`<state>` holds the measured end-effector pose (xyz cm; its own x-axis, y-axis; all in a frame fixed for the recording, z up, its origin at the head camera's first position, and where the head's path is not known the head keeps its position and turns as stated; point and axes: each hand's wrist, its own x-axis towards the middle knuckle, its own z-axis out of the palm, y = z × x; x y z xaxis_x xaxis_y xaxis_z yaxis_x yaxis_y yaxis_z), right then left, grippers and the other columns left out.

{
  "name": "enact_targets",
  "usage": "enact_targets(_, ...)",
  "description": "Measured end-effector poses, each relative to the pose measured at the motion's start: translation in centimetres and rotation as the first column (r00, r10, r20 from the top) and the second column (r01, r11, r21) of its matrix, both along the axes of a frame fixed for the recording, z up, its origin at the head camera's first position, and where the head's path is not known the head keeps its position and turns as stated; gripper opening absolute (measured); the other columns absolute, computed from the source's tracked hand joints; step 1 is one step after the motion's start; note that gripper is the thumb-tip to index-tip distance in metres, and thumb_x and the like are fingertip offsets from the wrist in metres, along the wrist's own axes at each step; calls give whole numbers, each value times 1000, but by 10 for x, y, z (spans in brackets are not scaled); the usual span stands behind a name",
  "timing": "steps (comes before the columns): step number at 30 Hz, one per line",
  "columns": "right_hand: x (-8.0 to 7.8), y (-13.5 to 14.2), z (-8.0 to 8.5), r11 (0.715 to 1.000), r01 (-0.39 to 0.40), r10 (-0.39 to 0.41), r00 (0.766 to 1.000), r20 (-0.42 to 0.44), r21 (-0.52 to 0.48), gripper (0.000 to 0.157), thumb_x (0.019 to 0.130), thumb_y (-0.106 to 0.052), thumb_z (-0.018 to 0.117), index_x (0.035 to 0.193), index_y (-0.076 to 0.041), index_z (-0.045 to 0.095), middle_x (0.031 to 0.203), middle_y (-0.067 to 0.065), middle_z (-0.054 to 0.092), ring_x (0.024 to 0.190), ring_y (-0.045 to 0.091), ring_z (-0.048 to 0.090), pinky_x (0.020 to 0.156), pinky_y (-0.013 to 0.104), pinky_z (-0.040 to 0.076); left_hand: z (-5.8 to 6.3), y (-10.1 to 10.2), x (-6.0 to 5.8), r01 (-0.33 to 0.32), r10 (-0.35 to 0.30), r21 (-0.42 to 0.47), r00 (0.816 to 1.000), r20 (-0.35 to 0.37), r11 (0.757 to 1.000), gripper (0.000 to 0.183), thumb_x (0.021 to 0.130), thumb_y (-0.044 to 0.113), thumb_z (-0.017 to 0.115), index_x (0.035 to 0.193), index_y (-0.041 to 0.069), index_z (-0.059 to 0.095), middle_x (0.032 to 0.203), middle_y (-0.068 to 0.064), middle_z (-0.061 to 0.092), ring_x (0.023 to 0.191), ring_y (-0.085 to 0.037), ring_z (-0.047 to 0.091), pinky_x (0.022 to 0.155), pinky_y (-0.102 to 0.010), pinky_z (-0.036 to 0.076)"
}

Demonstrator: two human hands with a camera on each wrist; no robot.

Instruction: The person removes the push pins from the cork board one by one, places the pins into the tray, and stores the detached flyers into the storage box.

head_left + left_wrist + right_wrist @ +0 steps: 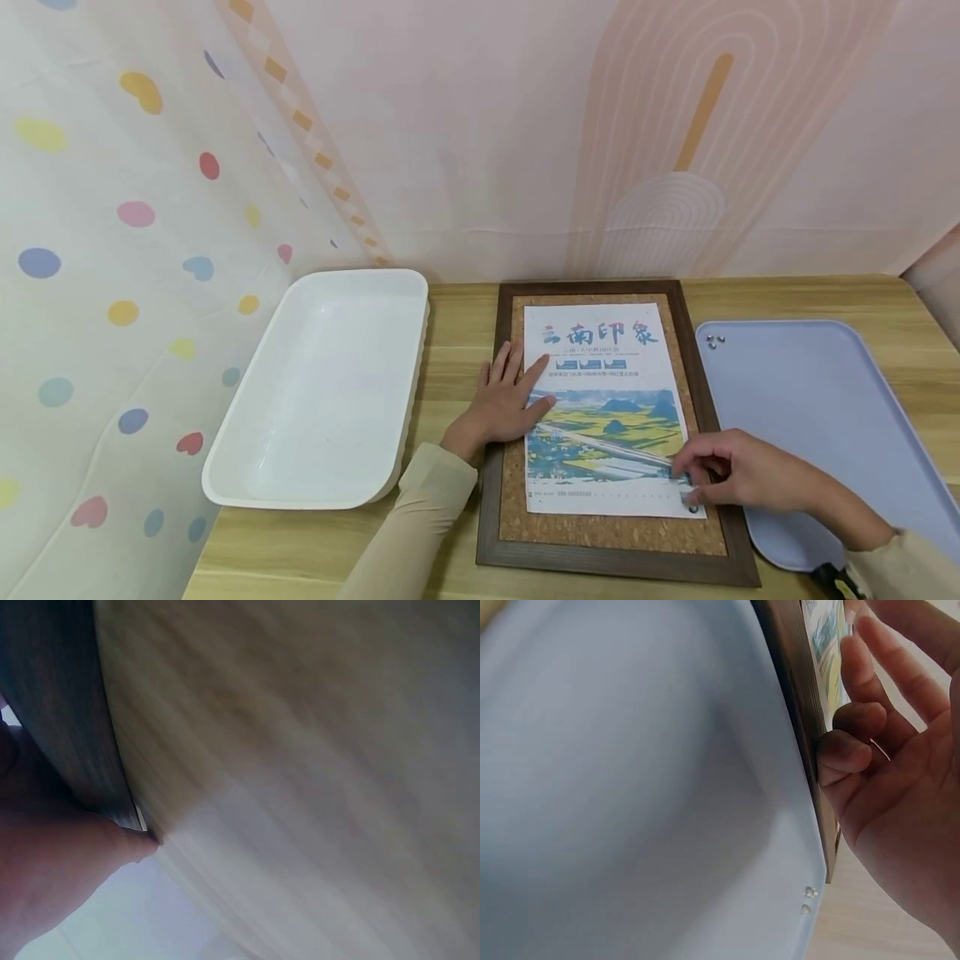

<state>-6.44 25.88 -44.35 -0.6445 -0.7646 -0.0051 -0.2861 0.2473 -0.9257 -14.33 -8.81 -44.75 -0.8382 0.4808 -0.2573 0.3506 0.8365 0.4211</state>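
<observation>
the left hand (506, 404) lies palm-down, fingers spread apart, across the frame (615, 562) onto the poster (603, 417), which is under both hands. the right hand (738, 471) bends over the poster's near right corner, fingers curled, thumb by a small dark piece (693, 509); whether it pinches anything, i cannot tell.

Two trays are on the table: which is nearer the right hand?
The pale blue tray, right of the framed board, beside the right hand; the white tray lies to the board's left, nearer the left hand.
</observation>
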Motion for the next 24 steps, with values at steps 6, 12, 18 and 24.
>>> enact_targets(6, 0, 0, 0, 998, -43, 45, 997, -62, 41, 17, 88, -14, 75, 104, -19, 69, 78, -6, 54, 63, -4, 40, 53, 20, 42, -1, 0, -1, 1, -1, -1, 1000, -5, 1000, 66, 104, 49, 38, 161, 27, 12, 166, -11, -14, 151, -29, -19, 119, -60, -4)
enact_targets(12, 0, 0, -1, 996, -59, 66, 993, -102, 74, 18, 86, -18, 78, 101, -23, 70, 80, -6, 54, 66, 0, 45, 55, 20, 44, -2, 0, 0, 2, -2, 1, 1000, -3, 1000, 66, 104, 50, 38, 161, 27, 13, 166, -11, -13, 151, -29, -19, 119, -60, -4)
enact_targets(18, 0, 0, -2, 994, -61, 74, 987, -140, 92, 17, 85, -20, 79, 99, -26, 71, 81, -8, 54, 69, 1, 47, 57, 19, 44, 0, 0, 0, 4, -4, 3, 1000, -2, 1000, 66, 104, 50, 37, 161, 27, 13, 166, -11, -14, 151, -29, -19, 119, -59, -5)
enact_targets(24, 0, 0, -1, 992, -60, 80, 979, -190, 110, 16, 84, -22, 80, 97, -28, 73, 83, -10, 55, 70, -1, 48, 58, 18, 45, 2, 0, 0, 1, -1, 0, 1000, -2, 1000, 66, 104, 50, 37, 161, 27, 13, 166, -11, -14, 151, -29, -19, 119, -60, -5)
